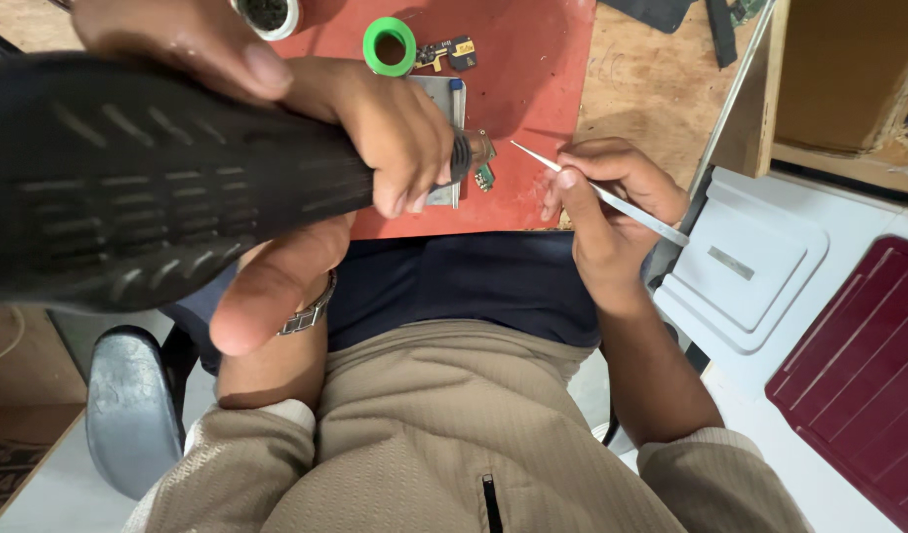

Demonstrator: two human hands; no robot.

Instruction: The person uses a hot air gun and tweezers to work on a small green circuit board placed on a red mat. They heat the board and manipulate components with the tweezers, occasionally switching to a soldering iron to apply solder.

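Hot-air gun [128, 178] was the biggest thing in view: a black ribbed body filling the left side, close to the lens and blurred. My left hand [375, 118] was wrapped shut around its front end, fingers [404, 188] curled over the top and thumb underneath. The metal nozzle [471, 153] pointed down at the red mat [533, 79] on the wooden tabletop [641, 89].

My right hand [602, 207] was pinched shut on 1 pair of slim metal tweezers [641, 215], held pen-style. The tip hovered just right of the nozzle, touching nothing.

The work piece, 1 small green circuit board [484, 178], lay on the mat right under the nozzle, against the edge of a grey metal plate [444, 94].

Step, as I judged it: heating that board, with the tweezers on standby. The next move called for a steady nozzle over the same spot and the tweezer tip brought in low from the right, clear of the hot metal.

Further up the mat sat 1 green tape roll [389, 45], with 1 more small board [449, 52] beside it.

Hard to make out:
- My fingers and the nozzle covered most of the plate and the green board, so I could not tell which part was being worked.
- No airflow or glow showed, so on or off was unclear.
- 1 white round pot [268, 15] was cut off at the top edge.
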